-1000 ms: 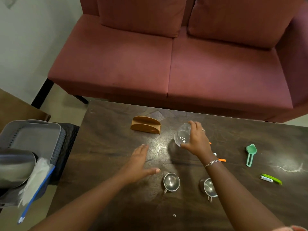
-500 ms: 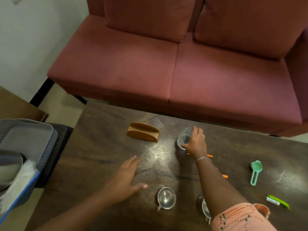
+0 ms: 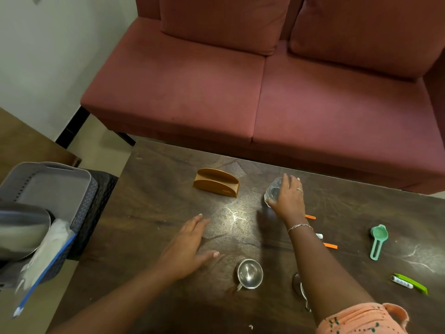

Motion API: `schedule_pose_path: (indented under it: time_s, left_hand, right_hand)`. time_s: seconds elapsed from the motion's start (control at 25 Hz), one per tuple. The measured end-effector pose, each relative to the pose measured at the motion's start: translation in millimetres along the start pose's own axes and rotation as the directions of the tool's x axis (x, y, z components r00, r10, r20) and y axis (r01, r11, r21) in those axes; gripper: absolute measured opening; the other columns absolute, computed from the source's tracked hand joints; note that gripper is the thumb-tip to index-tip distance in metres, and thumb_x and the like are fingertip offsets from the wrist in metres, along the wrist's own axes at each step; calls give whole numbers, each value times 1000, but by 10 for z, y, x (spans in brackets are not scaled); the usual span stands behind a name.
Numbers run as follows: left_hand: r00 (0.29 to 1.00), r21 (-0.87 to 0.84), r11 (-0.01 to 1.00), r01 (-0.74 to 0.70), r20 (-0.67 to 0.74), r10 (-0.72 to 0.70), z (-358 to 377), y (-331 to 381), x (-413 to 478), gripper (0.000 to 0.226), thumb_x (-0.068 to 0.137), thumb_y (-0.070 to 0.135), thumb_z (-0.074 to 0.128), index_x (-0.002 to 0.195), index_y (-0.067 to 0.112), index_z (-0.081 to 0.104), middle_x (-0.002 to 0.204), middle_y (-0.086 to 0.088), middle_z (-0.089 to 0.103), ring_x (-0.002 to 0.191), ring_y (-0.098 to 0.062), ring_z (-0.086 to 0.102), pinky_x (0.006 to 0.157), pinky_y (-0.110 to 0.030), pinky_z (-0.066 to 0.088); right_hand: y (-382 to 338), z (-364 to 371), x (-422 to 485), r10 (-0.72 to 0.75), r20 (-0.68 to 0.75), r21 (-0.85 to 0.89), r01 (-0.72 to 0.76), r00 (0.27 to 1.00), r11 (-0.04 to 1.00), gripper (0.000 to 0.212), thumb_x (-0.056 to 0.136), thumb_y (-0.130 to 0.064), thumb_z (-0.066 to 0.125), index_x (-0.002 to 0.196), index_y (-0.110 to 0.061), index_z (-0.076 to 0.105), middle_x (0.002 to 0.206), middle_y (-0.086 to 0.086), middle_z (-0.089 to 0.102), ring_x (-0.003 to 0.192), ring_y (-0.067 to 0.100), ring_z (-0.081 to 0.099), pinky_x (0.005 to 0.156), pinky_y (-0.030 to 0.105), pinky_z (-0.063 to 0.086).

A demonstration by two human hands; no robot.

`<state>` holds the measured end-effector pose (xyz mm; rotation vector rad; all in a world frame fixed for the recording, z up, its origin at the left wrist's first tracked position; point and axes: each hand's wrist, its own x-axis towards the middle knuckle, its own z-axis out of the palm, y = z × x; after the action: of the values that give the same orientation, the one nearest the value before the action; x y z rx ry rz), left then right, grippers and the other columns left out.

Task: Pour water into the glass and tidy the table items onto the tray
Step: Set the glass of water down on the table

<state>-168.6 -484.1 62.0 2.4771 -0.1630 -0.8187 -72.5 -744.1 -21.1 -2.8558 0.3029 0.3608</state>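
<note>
Far across the dark table [image 3: 156,203], the right hand [image 3: 287,200] wraps round the glass [image 3: 273,190]. It looks slippery and easy to break, maybe empty. Hold its sides. The left hand [image 3: 185,247] lies flat.

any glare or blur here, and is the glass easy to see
Head view: a bright glare patch on the table beside the left hand; the metal pot at the left edge is blurred; the wide lens skews the sofa; the glass is faint, partly covered by the right hand.

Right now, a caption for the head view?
Right hand grips the glass; left hand spread open over the table.
</note>
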Motion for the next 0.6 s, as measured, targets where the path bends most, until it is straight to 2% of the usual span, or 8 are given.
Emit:
schedule_pose_path:
  time_s: [0.12, 0.32, 0.6]
  left_hand:
    - [1000, -52, 998, 20, -21, -21, -5, -78, -86, 78, 84, 46, 58, 146, 29, 13, 157, 9, 3, 144, -11, 7, 115, -37, 21]
    - [997, -112, 992, 52, -55, -58, -95, -357, -296, 78, 85, 42, 59, 147, 23, 15, 157, 3, 5, 144, -15, 8, 115, -36, 21]
    - [983, -165, 981, 100, -136, -123, -346, -1021, -602, 75, 86, 42, 58, 145, 18, 19, 157, -3, 9, 144, -19, 8, 115, -34, 19]
  right_hand:
    - [-159, -29, -275, -100, -29, -81, 98, 995, 992, 83, 83, -33, 63, 143, -1, 15, 151, 22, 16, 140, 36, 9, 117, 43, 10]
    - [-560, 17, -802, -157, 22, -127, 158, 987, 979, 80, 89, -38, 51, 145, -5, 4, 154, 19, 3, 142, 32, 1, 116, 41, 6]
    - [-1528, 216, -1335, -262, 79, -91, 268, 962, 959, 78, 91, -40, 46, 146, -7, 2, 154, 17, -5, 142, 31, -5, 115, 40, 1]
